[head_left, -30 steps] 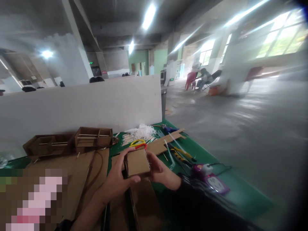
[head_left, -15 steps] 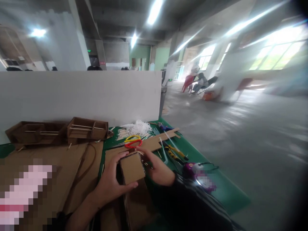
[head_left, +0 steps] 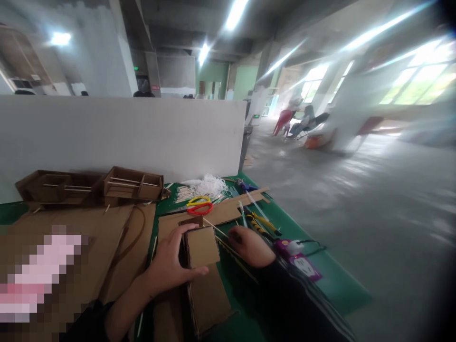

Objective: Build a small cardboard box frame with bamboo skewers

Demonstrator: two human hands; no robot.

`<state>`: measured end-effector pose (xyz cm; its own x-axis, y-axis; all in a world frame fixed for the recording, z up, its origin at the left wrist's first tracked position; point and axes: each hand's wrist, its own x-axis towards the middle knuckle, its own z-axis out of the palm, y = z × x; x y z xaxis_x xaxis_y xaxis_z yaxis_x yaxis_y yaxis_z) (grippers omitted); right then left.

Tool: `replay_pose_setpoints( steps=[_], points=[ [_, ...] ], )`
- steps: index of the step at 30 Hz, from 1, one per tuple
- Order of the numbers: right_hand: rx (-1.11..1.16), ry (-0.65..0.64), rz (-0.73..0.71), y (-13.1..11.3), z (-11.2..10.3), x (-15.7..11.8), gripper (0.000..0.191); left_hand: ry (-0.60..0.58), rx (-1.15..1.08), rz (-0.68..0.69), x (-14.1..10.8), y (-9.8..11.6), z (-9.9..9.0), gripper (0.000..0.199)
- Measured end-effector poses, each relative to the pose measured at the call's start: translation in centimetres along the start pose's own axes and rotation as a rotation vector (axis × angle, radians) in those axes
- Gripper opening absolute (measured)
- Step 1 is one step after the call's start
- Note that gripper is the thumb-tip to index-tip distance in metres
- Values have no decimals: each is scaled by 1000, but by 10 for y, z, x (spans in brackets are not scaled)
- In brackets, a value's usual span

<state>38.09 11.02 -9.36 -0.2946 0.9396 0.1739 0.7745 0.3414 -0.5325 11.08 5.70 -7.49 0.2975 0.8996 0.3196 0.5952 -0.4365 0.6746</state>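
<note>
white partition [head_left: 142, 137] boards off the far side of a green table [head_left: 331, 287], and bare concrete floor runs away to the right. scissors [head_left: 211, 209] and pliers [head_left: 262, 224] lie just past the hands, probably kept there to be within easy reach. the left hand [head_left: 167, 259] spreads round a small cardboard box [head_left: 202, 247], fingers on the far edge and thumb along the near one, likely so that it stays steady with its top uncovered. the right hand [head_left: 252, 244] is just beside it, fingers curled nearly closed; a thin stick [head_left: 216, 228] runs into the fingertips and seems pinched there. the box sits above a longer cardboard piece [head_left: 210, 299]; whether they touch, i cannot tell. its top is flat, plain tan and squarish, with darker, rough corrugated edges on both sides.
</note>
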Motion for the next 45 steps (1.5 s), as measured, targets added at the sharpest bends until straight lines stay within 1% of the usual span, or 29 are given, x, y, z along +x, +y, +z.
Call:
replay_pose_setpoints(
  steps=[4,8,13,17,19,21,23,25,26,28,30,33,35,36,37,38,40,42,44,45],
  points=[
    [-94,-96,-4,-8,12,-1,13,4,-9,-19,0,2,0,82],
    [-145,-146,10,-10,12,0,13,3,-13,-18,1,3,0,81],
    [-207,-167,68,-11,7,-1,6,-34,2,-27,3,5,-4,80],
    [-263,-165,128,-3,-3,-4,5,-61,3,-26,3,6,-5,80],
    [-285,-162,145,3,-8,-6,5,-69,-23,-30,4,5,-5,81],
    [-297,-164,147,7,-11,-8,4,-60,-110,-49,5,3,-7,81],
    [-296,-171,139,9,-13,-10,3,13,-264,-71,7,-1,-14,78],
    [-279,-181,123,11,-13,-11,2,161,-415,-68,12,-7,-27,74],
    [-267,-185,114,13,-13,-12,2,245,-450,-53,14,-11,-35,72],
    [-242,-189,101,16,-13,-13,4,378,-493,-24,19,-21,-52,69],
    [-215,-176,89,18,-15,-13,7,459,-519,-8,22,-32,-68,68],
    [-184,-119,53,9,-24,-9,13,594,-523,3,26,-45,-82,64],
    [-146,-56,-21,-11,-35,-2,14,697,-486,-12,28,-49,-85,64],
    [-94,-7,-101,-26,-40,2,12,747,-449,-24,29,-49,-84,65],
    [-36,5,-195,-44,-45,7,12,787,-403,-39,30,-49,-84,68],
    [13,-5,-292,-65,-47,12,12,815,-357,-53,31,-48,-82,72],
    [25,-122,-527,-109,-43,22,11,845,-275,-65,31,-46,-80,77],
    [-124,-245,-826,-151,-23,27,9,855,-218,-47,31,-47,-77,78],
    [-303,-298,-1091,-184,9,29,9,858,-152,-24,29,-51,-76,78],
    [-363,-351,-1209,-196,27,28,7,856,-112,-14,28,-54,-75,79]
  ],
)
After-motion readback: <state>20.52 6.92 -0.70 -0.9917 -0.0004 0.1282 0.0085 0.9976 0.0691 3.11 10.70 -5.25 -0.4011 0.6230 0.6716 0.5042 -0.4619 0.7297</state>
